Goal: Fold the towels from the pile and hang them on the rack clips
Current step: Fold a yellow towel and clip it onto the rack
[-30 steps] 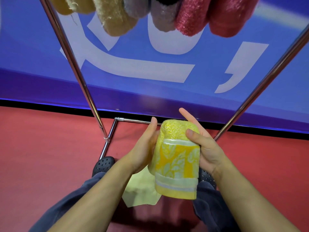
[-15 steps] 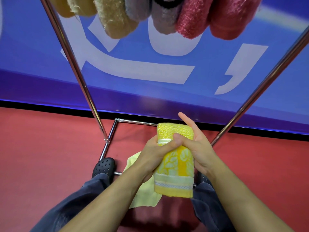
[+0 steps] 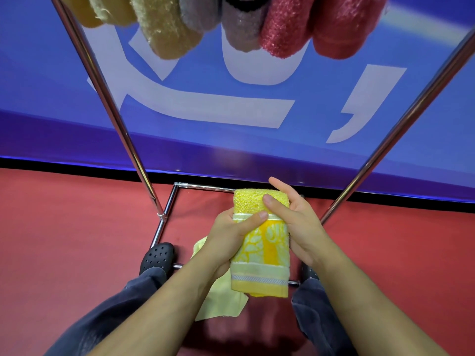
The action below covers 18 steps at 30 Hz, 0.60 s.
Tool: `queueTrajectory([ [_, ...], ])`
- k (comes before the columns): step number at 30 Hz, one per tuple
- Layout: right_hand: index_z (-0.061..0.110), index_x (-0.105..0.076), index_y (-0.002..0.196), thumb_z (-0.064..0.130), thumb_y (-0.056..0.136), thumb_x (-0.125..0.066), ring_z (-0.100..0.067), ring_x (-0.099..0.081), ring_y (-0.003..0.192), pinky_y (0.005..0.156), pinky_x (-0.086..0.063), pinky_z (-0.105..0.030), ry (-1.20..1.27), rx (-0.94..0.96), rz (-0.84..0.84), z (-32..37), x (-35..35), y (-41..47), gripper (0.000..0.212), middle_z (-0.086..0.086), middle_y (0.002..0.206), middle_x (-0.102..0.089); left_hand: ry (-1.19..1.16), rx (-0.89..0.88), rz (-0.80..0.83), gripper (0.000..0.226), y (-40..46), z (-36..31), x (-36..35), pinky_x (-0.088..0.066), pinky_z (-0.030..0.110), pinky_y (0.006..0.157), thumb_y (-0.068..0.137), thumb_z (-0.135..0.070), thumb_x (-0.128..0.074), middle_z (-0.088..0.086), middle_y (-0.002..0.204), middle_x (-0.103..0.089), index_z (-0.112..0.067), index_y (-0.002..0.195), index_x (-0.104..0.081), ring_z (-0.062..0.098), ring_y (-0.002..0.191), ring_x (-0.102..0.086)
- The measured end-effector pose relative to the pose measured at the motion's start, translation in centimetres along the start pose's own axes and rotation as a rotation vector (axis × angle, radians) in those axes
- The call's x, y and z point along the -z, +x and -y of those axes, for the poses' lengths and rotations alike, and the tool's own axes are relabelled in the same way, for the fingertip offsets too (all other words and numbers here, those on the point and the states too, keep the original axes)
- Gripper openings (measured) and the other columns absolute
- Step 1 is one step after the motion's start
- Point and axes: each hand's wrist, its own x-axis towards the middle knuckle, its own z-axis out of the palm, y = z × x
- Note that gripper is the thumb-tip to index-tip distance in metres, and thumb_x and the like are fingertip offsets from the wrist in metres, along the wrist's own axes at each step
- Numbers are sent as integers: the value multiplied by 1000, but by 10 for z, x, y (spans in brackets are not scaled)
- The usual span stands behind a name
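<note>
The yellow towel (image 3: 261,242) is held upright between both hands, in front of the person's body and low between the two slanted poles of the rack (image 3: 120,129), above the red floor (image 3: 64,240). It is already folded into a narrow, thick bundle, with its rounded fold at the top and its striped hem at the bottom. The left hand (image 3: 231,240) wraps the towel's left side, thumb laid across the front just under the fold, which seems meant to keep the layers from springing apart. The right hand (image 3: 298,227) cups the right edge, its thumb pressing on the fold and its forefinger stretched out behind, probably squaring the bundle so that the top presents a firm edge to a clip. A paler yellow cloth (image 3: 221,301) hangs or lies below the left wrist; whether it is part of the same towel cannot be told. Above, folded towels (image 3: 241,27) in tan, grey and red already hang in a row, their clips out of view. Folding looks about done, with hanging not yet begun.
</note>
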Motion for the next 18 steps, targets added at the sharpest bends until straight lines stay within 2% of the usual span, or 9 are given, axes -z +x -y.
queueTrajectory([
  [3,15,-55,139,16,91,-70,-25,-74,100,93,-59,-41,108,-3,-107,3,4,3,50,-12,111,-76,-15,-16,-93,29,6,-5,7,-62,48,81,90,-15,-74,26,110,-74,0,115,-71,38,94,-74],
  [5,15,-56,138,18,92,-71,-21,-72,110,99,-56,-38,28,35,-182,3,11,5,48,-8,115,-75,-1,-21,-133,28,10,-11,15,-62,53,83,89,-15,-75,28,109,-74,1,111,-72,38,91,-74],
  [7,20,-59,136,29,86,-74,-13,-67,118,108,-47,-37,-65,38,-194,5,15,5,53,1,120,-73,56,-20,-98,28,11,-16,23,-59,60,87,87,-15,-77,30,109,-73,0,110,-73,39,91,-73],
  [9,21,-61,134,37,77,-75,-5,-69,107,109,-43,-35,-78,24,-120,5,17,5,61,6,118,-73,127,-1,0,29,9,-18,25,-58,58,87,86,-15,-78,29,107,-73,-1,110,-73,38,91,-73],
  [10,20,-62,133,39,76,-75,-5,-69,100,106,-44,-35,-89,15,-67,5,16,4,62,5,116,-74,149,17,57,29,7,-17,24,-59,53,84,85,-15,-78,26,105,-74,-2,111,-73,37,90,-73],
  [13,17,-70,124,39,78,-84,-16,-71,102,97,-53,-37,-218,-17,86,4,12,1,53,-7,116,-76,230,61,169,32,4,-12,20,-59,44,80,84,-13,-80,22,104,-75,-2,113,-72,33,89,-73],
  [15,13,-76,110,42,73,-84,-20,-71,93,91,-56,-43,-354,5,93,3,10,0,48,-15,107,-77,283,64,195,34,5,-11,21,-58,45,84,84,-16,-81,21,107,-75,-4,114,-72,33,93,-73],
  [18,6,-77,95,30,79,-86,-21,-68,81,80,-55,-44,-422,40,27,3,10,-1,31,-22,95,-76,312,78,198,30,3,-12,23,-58,44,87,86,-16,-79,21,109,-75,-5,114,-74,33,96,-73],
])
